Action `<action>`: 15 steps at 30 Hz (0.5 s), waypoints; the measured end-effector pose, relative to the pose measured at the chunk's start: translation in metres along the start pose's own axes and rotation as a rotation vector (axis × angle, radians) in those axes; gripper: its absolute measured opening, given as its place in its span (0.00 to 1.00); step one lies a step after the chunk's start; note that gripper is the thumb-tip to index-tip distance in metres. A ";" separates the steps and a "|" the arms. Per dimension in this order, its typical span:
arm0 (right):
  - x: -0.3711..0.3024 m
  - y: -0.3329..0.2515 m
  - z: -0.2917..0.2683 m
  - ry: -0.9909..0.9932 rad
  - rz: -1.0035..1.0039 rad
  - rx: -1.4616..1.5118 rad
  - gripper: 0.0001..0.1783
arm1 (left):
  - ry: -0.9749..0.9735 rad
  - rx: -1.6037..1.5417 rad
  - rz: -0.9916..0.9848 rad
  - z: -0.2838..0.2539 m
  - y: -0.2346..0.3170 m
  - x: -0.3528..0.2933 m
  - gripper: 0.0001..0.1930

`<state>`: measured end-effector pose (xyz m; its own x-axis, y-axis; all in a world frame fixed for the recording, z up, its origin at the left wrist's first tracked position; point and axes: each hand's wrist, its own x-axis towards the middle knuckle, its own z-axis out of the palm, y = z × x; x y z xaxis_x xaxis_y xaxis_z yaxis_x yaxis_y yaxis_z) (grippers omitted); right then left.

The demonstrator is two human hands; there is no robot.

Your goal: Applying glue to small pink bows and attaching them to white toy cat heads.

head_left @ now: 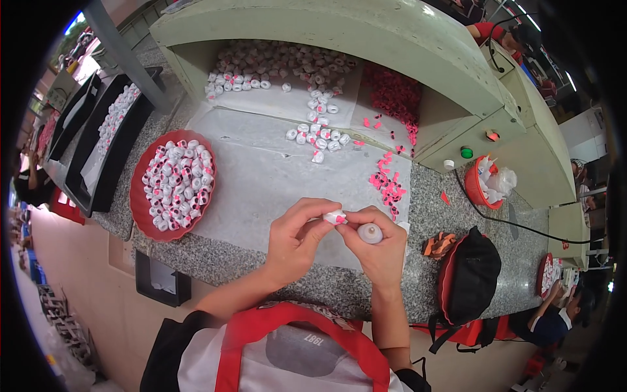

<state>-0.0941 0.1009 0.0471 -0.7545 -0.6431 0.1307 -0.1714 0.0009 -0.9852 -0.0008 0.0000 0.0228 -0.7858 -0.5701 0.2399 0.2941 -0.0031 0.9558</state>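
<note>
L hand (pixel 294 238) at ctr of frame — fingers pinched on small rounded white piece w/ pink patches (pixel 334 217); R hand (pixel 377 248) just right of it, fingertips on same piece, also gripping whitish round bottle w/ small tip (pixel 370 234). Under both: pale paper sheet (pixel 241 179) on grey speckled stone tabletop (pixel 428 189). Left of frame — red scalloped bowl (pixel 136 199), full of similar pcs.

The granite tabletop (pixel 426 219) carries a red tray (pixel 138 204) by its near left corner, paper (pixel 241 189) mid-length, a black bag (pixel 471 274) at the near edge, right.
</note>
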 end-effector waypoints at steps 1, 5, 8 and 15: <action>0.003 0.004 0.001 0.008 0.026 -0.016 0.08 | 0.032 0.024 -0.016 0.001 -0.005 0.000 0.12; 0.017 0.026 -0.002 -0.059 0.308 -0.016 0.07 | 0.074 -0.022 -0.169 -0.002 -0.029 0.006 0.12; 0.009 0.024 0.000 -0.083 0.269 0.018 0.08 | 0.085 -0.084 -0.122 -0.002 -0.022 -0.001 0.12; 0.007 0.036 0.003 -0.005 -0.222 -0.056 0.14 | 0.120 -0.482 -0.535 -0.012 -0.017 0.009 0.13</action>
<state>-0.1041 0.0943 0.0124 -0.6914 -0.6359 0.3430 -0.3681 -0.0985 -0.9246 -0.0064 -0.0148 0.0069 -0.8321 -0.4756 -0.2854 0.1154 -0.6518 0.7495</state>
